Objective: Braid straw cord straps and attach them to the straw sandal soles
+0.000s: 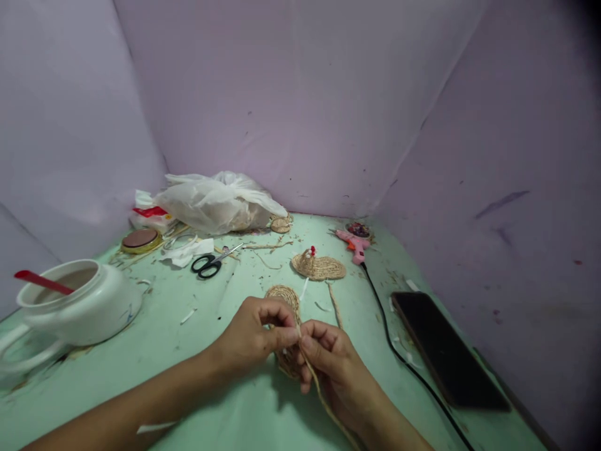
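In front of me is a coiled straw sole (282, 293), partly hidden by my fingers. My left hand (260, 326) is closed on it, thumb and forefinger pinched at its right edge. Close beside, my right hand (328, 354) pinches a straw cord (322, 391) against that edge, and the cord's free length hangs down toward the table's near side. Just beyond lies a small straw slipper (323, 268) with a red decoration (312, 250) on its strap. A short straw strip (335, 305) rests on the table right of my hands.
On the right are a pink glue gun (355, 245) with a black cable (392, 344), a phone (448, 351) and a bowl of small bits (358, 230). To the left stand a white pot (101, 307), black-handled scissors (207, 265), a round tin (141, 240) and a plastic bag (216, 203).
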The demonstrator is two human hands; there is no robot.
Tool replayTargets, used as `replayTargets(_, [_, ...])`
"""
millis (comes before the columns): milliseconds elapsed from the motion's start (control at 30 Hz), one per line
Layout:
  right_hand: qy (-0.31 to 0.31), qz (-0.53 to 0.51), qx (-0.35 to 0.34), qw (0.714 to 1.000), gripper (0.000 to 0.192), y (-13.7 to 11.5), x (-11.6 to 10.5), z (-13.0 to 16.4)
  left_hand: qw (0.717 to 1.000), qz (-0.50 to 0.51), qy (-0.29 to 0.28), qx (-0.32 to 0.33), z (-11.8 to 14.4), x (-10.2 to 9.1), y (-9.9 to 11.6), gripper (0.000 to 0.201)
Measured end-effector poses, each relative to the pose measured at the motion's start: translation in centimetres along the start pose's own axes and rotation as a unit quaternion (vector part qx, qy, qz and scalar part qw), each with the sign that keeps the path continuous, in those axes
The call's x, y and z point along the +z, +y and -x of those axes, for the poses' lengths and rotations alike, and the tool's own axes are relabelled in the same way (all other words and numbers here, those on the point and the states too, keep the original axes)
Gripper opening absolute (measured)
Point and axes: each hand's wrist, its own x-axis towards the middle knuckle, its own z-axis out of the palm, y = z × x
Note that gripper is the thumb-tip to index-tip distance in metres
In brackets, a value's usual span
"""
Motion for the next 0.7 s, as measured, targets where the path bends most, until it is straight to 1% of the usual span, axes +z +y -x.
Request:
replayTargets(67, [-0.049, -0.037, 0.068, 0.996, 0.033, -0.2, -0.1, 0.2, 0.998, 0.003, -0.048, 0.033, 0.0, -0.3, 0.2, 0.014])
replayTargets(100, [-0.073, -0.056, 0.104, 0.99, 0.033, -0.2, -0.2, 0.2, 0.996, -0.011, -0.068, 0.053, 0.0, -0.5, 0.3, 0.014])
replayTargets(200, [-0.125, -0.097, 0.18, 0.971, 0.031, -0.2, -0.6, 0.4, 0.985, -0.098, -0.1, 0.105, -0.1, -1.4, 0.7, 0.014])
replayTargets(300, [-0.158, -0.104, 0.211, 0.959, 0.03, 0.0, -0.9, 0.5, 0.958, -0.219, -0.11, 0.152, -0.5, -2.6, 0.6, 0.011])
replayTargets(367, [-0.152, -0.104, 0.194, 0.964, 0.031, 0.0, -0.8, 0.4, 0.946, -0.271, -0.086, 0.156, -0.8, -3.1, 0.4, 0.011])
replayTargets(400, [-0.134, -0.103, 0.174, 0.97, 0.031, 0.0, -0.8, 0.3, 0.95, -0.269, -0.062, 0.145, -0.8, -3.2, 0.4, 0.011])
replayTargets(467, [-0.085, -0.099, 0.135, 0.982, 0.033, 0.1, -0.6, 0.0, 0.973, -0.201, -0.018, 0.107, -0.6, -2.8, 0.3, 0.011])
replayTargets(500, [-0.063, -0.096, 0.123, 0.986, 0.033, 0.3, -0.6, -0.1, 0.985, -0.152, -0.011, 0.086, -0.4, -2.4, 0.4, 0.011])
replayTargets(567, [-0.031, -0.092, 0.118, 0.988, 0.034, 0.6, -0.5, -0.4, 0.997, -0.066, -0.014, 0.043, 0.0, -1.5, 0.4, 0.01])
replayTargets(633, [-0.017, -0.087, 0.12, 0.989, 0.035, 1.0, -0.5, -0.5, 1.0, -0.009, -0.019, -0.001, 0.1, -0.8, 0.3, 0.01])
replayTargets(700, [-0.012, -0.074, 0.113, 0.991, 0.037, 1.4, -0.6, -0.6, 0.999, 0.026, -0.01, -0.031, 0.0, -0.7, 0.1, 0.014])
